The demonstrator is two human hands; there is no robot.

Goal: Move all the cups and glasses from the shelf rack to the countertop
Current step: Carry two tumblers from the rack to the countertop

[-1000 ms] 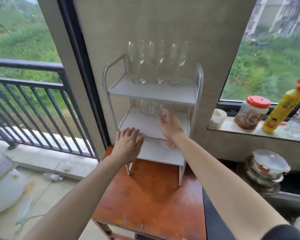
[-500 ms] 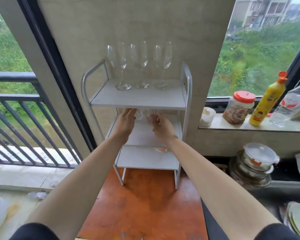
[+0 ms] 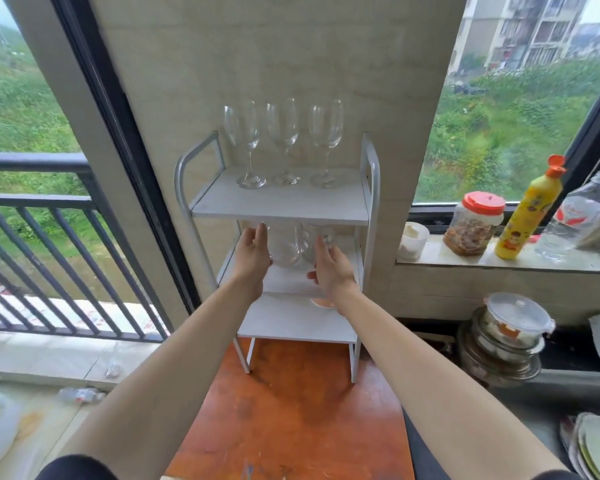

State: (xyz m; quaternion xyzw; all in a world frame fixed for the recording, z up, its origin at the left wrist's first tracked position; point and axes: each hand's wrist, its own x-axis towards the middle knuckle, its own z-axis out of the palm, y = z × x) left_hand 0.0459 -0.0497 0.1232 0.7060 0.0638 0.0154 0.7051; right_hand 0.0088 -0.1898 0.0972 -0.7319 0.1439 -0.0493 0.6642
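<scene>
A white three-tier shelf rack (image 3: pixel 370 174) stands on the orange-brown countertop (image 3: pixel 291 410) against the tiled wall. Three clear wine glasses (image 3: pixel 284 133) stand in a row at the back of its top shelf. On the middle shelf clear tumblers (image 3: pixel 286 249) crowd together, partly hidden under the top shelf. My left hand (image 3: pixel 253 258) reaches in at their left side, fingers stretched upward against the nearest tumbler. My right hand (image 3: pixel 329 270) is at their right side, its index finger up along a glass. A small pink dish (image 3: pixel 323 304) on the bottom shelf shows below my right wrist.
On the windowsill to the right stand a small white cup (image 3: pixel 413 240), a red-lidded jar (image 3: pixel 475 223), a yellow bottle (image 3: pixel 527 216) and a clear plastic bottle (image 3: pixel 575 220). Below it are stacked pots (image 3: pixel 499 362) and plates (image 3: pixel 596 448). A balcony railing (image 3: pixel 49 202) runs on the left.
My left hand has moved from the front of the rack onto the middle shelf, beside the tumblers. My right hand has stayed at the tumblers. The view has shifted closer to the rack.
</scene>
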